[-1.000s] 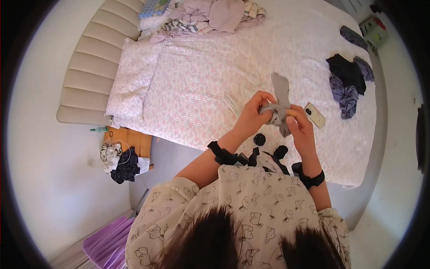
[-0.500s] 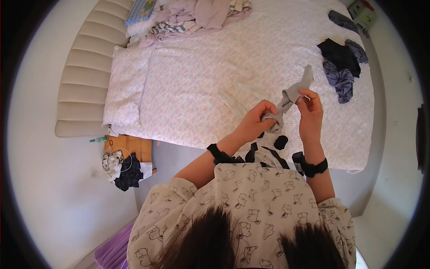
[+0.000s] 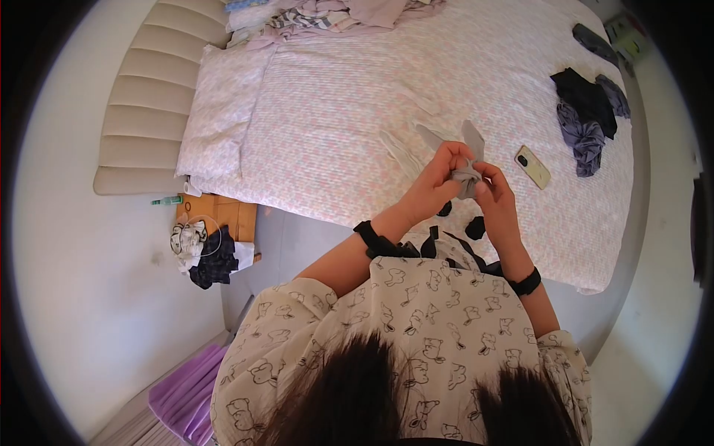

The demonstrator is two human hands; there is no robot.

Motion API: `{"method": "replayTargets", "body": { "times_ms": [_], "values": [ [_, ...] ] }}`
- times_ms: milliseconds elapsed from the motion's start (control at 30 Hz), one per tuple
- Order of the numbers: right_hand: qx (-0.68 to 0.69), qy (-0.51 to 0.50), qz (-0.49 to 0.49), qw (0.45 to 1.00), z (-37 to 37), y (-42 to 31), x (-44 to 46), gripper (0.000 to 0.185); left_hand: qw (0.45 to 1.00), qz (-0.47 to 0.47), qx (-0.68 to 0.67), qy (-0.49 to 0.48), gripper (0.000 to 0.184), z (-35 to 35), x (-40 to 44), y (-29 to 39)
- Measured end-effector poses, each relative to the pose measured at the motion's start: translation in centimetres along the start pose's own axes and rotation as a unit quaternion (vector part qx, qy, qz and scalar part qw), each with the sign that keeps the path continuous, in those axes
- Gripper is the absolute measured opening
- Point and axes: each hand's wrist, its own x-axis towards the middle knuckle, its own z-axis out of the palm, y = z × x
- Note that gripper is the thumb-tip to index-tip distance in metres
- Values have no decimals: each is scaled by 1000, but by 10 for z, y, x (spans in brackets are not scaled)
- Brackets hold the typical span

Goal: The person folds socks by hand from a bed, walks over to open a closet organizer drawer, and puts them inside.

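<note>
Both hands meet over the near edge of the bed, gripping a pair of grey socks (image 3: 467, 181). The cuffs are bunched between the fingers, and two sock ends stick out beyond the hands, away from my body. My left hand (image 3: 435, 186) pinches the bunch from the left. On the other side, my right hand (image 3: 500, 204) has thumb and fingers closed on the same bunch. Beneath the hands are two small black bundles, one (image 3: 474, 228) below my right hand and another (image 3: 445, 209) partly hidden by my left. Pale socks (image 3: 401, 154) lie flat just beyond my left hand.
A phone (image 3: 532, 166) lies on the bed (image 3: 327, 126) to the right. Dark crumpled clothes (image 3: 584, 119) are near the far right edge. Pink bedding (image 3: 357, 16) is heaped at the back. A wooden nightstand (image 3: 230, 215) holding clothes stands at left.
My hands have come together, and the grey socks, earlier stretched between them, are now bunched with both ends pointing away. The view has shifted slightly, and the phone is now visible past my right hand.
</note>
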Motion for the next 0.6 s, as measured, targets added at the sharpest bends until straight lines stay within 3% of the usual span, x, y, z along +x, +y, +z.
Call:
{"method": "replayTargets", "body": {
  "times_ms": [167,200,233,267,300,333,367,400,467,500,533,567,600],
  "values": [
    [-105,-28,-99,989,5,6,1,29,998,6,27,-56,42,-5,-6,5],
    [-213,-7,-138,967,5,2,-1,27,998,7,27,-54,42,-6,-7,5],
    [-318,15,-176,931,5,0,-3,26,992,20,121,-11,40,-6,-9,5],
    [-319,14,-177,931,6,-1,-5,26,976,33,213,32,38,-6,-10,5],
    [-353,3,-223,909,8,-1,-5,25,976,35,213,34,38,-12,-8,-1],
    [-385,-9,-268,883,9,-2,-4,24,978,21,181,102,36,-21,-6,-12],
    [-384,-11,-269,883,10,-2,-3,24,974,7,148,170,33,-24,-4,-11],
    [-379,-17,-266,886,13,-5,-2,21,974,7,150,171,33,-23,-4,-9],
    [-375,-27,-262,889,18,-10,0,18,977,-87,-36,191,27,-18,-6,-3],
    [-227,-18,-184,956,24,-13,2,16,976,-86,-37,195,27,-18,-6,-7],
    [-73,-6,-100,992,28,-17,3,16,957,-217,-89,170,24,-19,-3,-13],
    [-40,2,-89,995,30,-21,5,16,919,-343,-138,140,23,-19,1,-12],
    [-42,1,-89,995,27,-21,6,16,919,-341,-140,140,23,-20,3,-9]
  ]
}}
